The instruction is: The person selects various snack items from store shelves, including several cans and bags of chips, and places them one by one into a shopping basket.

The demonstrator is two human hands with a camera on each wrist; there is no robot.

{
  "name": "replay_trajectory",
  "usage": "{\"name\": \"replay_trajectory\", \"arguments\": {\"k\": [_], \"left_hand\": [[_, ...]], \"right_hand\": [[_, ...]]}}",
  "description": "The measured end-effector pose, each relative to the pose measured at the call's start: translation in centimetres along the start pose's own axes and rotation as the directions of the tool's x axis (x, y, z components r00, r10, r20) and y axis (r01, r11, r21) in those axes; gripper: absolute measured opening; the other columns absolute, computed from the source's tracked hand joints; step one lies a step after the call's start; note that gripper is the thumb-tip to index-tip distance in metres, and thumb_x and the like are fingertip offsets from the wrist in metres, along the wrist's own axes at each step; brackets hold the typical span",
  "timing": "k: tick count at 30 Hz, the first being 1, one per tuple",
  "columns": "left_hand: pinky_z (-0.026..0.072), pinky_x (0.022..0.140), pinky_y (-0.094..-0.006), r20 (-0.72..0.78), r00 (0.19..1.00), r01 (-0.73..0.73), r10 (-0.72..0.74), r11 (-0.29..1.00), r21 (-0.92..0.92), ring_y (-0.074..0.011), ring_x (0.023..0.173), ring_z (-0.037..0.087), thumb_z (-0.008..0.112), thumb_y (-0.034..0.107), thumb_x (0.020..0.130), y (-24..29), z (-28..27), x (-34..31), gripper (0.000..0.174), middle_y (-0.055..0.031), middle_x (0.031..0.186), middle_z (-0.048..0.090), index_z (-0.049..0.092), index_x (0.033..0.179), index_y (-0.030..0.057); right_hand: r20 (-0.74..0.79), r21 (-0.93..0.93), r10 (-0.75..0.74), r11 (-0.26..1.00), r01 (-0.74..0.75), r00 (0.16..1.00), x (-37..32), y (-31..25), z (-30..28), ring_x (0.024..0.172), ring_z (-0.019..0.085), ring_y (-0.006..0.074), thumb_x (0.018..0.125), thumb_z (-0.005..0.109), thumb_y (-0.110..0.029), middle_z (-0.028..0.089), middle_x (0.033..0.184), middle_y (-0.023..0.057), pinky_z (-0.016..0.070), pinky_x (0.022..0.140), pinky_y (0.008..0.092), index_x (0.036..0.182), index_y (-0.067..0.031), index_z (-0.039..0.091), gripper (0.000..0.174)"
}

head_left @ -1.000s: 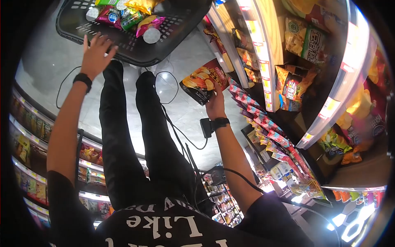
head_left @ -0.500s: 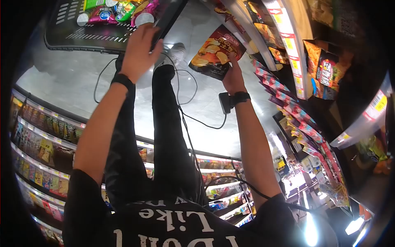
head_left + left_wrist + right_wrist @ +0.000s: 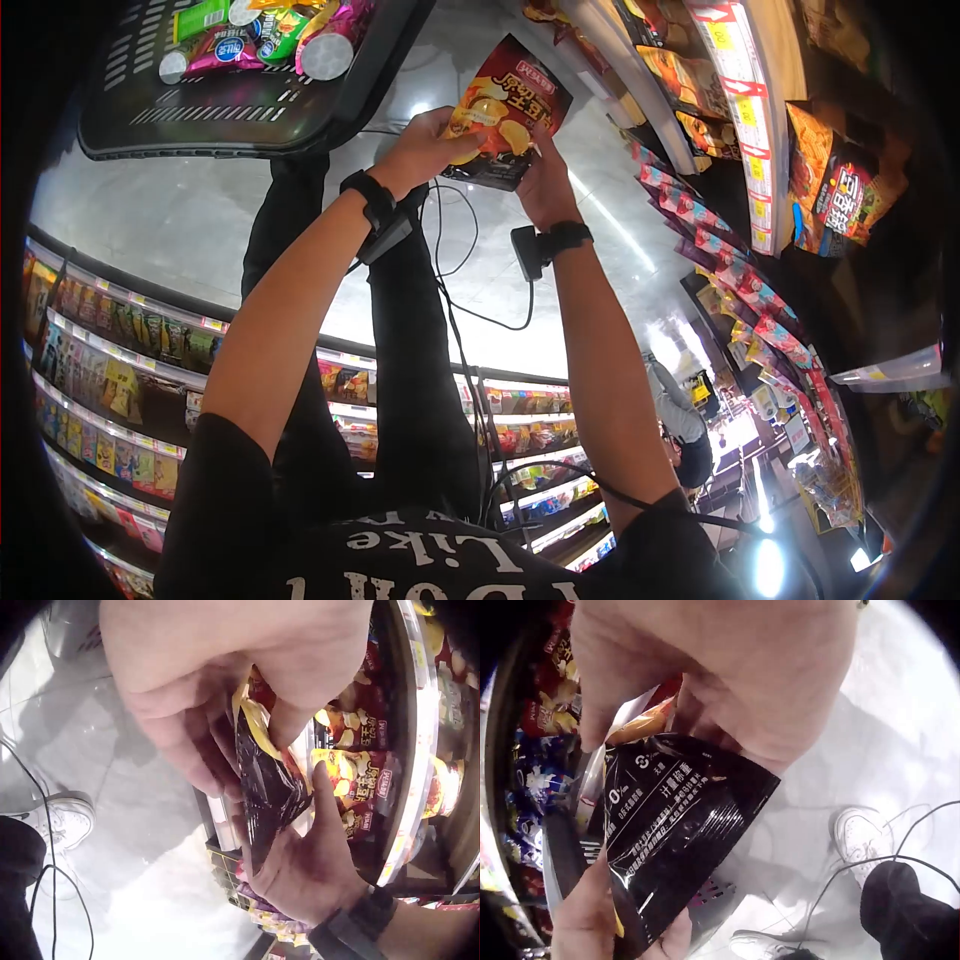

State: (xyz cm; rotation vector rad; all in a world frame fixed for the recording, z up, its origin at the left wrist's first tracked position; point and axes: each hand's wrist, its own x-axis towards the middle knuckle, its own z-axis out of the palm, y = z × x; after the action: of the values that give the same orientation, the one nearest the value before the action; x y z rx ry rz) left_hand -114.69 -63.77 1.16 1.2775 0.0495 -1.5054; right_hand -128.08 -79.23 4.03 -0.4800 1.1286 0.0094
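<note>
Both hands grip a dark red and black bag of potato chips [image 3: 510,105], held up over the floor in front of the legs. My left hand [image 3: 415,155] has its left side, with the thumb lying across the printed front and the fingers behind. On the lower right edge my right hand [image 3: 548,188] pinches it, thumb at the front. The right wrist view shows the black bottom [image 3: 682,810] with white print, between the two hands. In the left wrist view the right hand [image 3: 307,870] supports the bag's far side.
A black shopping basket [image 3: 365,85] with colourful snack packs [image 3: 225,48] stands at the upper left. Snack shelves [image 3: 745,120] rise on the right, with hanging packs [image 3: 720,245] below them. More stocked shelves [image 3: 110,350] line the lower left. A loose cable [image 3: 475,315] hangs between the arms.
My left hand has moved from beside the basket rightward to the bag and taken hold of it. The bag, in my right hand throughout, has turned more upright. The basket sits differently in the head view.
</note>
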Motion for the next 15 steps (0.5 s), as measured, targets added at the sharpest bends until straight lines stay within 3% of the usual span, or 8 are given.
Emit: {"name": "replay_trajectory", "arguments": {"k": [3,6,7,11,13,15], "left_hand": [[0.0519,0.089,-0.0237,0.022,0.999,-0.043,0.042,0.999,0.027,-0.0087,0.098,0.065,0.077,0.026,0.094,-1.1,-0.5,1.2,0.045,-0.0057,0.112,0.071,0.062,0.125,-0.0037],[0.0525,0.086,-0.0246,-0.019,0.997,-0.068,0.07,0.994,0.092,-0.0094,0.095,0.065,0.078,0.03,0.094,-2.1,-0.4,2.4,0.046,-0.0062,0.108,0.071,0.063,0.123,-0.0033],[0.0524,0.086,-0.0248,-0.043,0.997,-0.061,0.066,0.991,0.116,-0.0095,0.095,0.065,0.078,0.03,0.094,-2.6,-0.6,2.8,0.046,-0.0062,0.108,0.071,0.063,0.123,-0.0031],[0.0518,0.086,-0.0263,-0.16,0.984,-0.068,0.083,0.993,0.095,-0.0109,0.094,0.065,0.078,0.029,0.093,-4.9,-0.9,4.1,0.046,-0.0068,0.106,0.071,0.063,0.122,-0.0031],[0.0525,0.081,-0.0306,-0.218,0.965,-0.105,0.144,0.978,0.18,-0.0175,0.088,0.067,0.076,0.027,0.092,-6.4,-1.1,5.0,0.041,-0.0111,0.102,0.073,0.065,0.118,-0.0017],[0.0525,0.08,-0.0337,-0.264,0.939,-0.172,0.221,0.966,0.195,-0.024,0.088,0.069,0.072,0.021,0.09,-7.1,-1.0,5.7,0.035,-0.0141,0.101,0.073,0.066,0.116,-0.0006]], "right_hand": [[0.111,-0.022,0.05,0.999,-0.048,0.993,1.6,1.1,-0.8,0.116,0.066,0.0232,0.103,0.062,-0.032,0.064,0.13,0.0112,0.0535,0.1,0.0386,0.138,0.0,0.051,0.049],[0.051,-0.314,0.047,0.949,-0.028,0.998,2.7,1.7,-1.4,0.111,0.066,0.0206,0.098,0.07,-0.028,0.065,0.127,0.0096,0.0532,0.098,0.0375,0.137,0.0006,0.051,0.052],[0.063,-0.26,0.049,0.965,-0.031,0.997,3.3,1.9,-1.5,0.109,0.066,0.0189,0.095,0.075,-0.026,0.064,0.126,0.0088,0.0532,0.096,0.0376,0.138,-0.0005,0.051,0.055],[-0.078,-0.41,0.134,0.899,-0.154,0.988,4.8,1.8,-2.0,0.123,0.058,0.0201,0.094,0.075,-0.029,0.061,0.132,0.0062,0.0464,0.104,0.0447,0.14,-0.0056,0.05,0.057],[-0.127,-0.533,0.136,0.826,-0.183,0.983,5.8,1.8,-2.0,0.131,0.052,0.0202,0.096,0.073,-0.031,0.057,0.137,0.0044,0.0417,0.11,0.0459,0.142,-0.0092,0.047,0.057],[-0.117,-0.519,0.116,0.839,-0.161,0.986,7.0,2.2,-2.2,0.136,0.048,0.0209,0.095,0.074,-0.035,0.054,0.14,0.0034,0.0375,0.112,0.0492,0.143,-0.013,0.046,0.059]]}}
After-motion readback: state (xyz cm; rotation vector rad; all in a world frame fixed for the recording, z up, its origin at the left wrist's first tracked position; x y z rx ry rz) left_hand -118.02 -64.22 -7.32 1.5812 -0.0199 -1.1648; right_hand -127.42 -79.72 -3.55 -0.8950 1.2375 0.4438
